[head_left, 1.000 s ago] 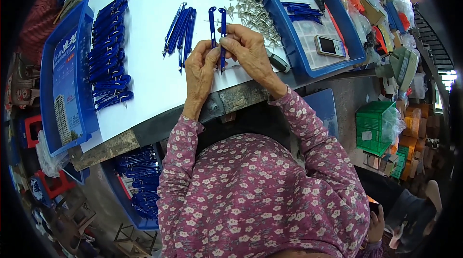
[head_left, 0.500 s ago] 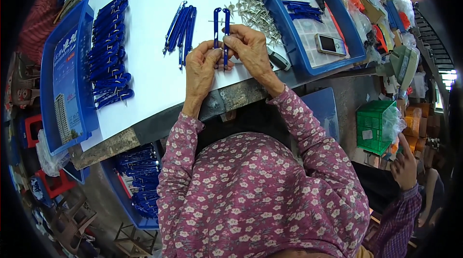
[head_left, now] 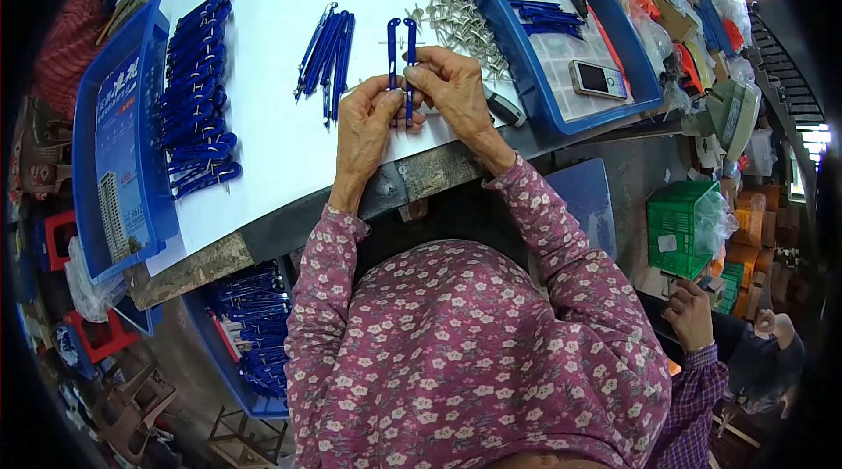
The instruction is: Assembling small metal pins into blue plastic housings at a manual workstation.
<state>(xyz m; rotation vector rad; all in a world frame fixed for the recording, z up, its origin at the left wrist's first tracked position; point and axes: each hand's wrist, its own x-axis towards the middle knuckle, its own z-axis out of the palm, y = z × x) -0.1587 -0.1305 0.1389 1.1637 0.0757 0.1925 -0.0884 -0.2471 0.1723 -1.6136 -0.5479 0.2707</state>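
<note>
Pinching one slim strip each, the left hand [head_left: 364, 122] and the right hand [head_left: 456, 96] are meeting just to the near left of the heap of silvery metal pins [head_left: 452, 13]. The left hand's thumb and finger are closing on the left blue strip [head_left: 393, 32]; the right hand is gripping the right blue strip [head_left: 411, 32], its fingertips sitting slightly farther up. Both strips are pointing lengthways away from the wearer, almost parallel, their rounded ends reaching beyond the fingers, roughly level with the heap's middle. A thin metal piece [head_left: 402, 42] is crossing them near those ends, square to their long axis, so it is lying ahead of both hands' fingertips. From where I am standing, the right hand's are sitting nearer to it, and nearer to the heap too. Whether the piece is passing through both strips, I cannot tell. Farther left of the heap, a loose bundle of blue strips [head_left: 328, 57] is lying, running roughly the same way. Right of the heap, a blue tray [head_left: 526, 65] is holding a phone [head_left: 598, 78].
</note>
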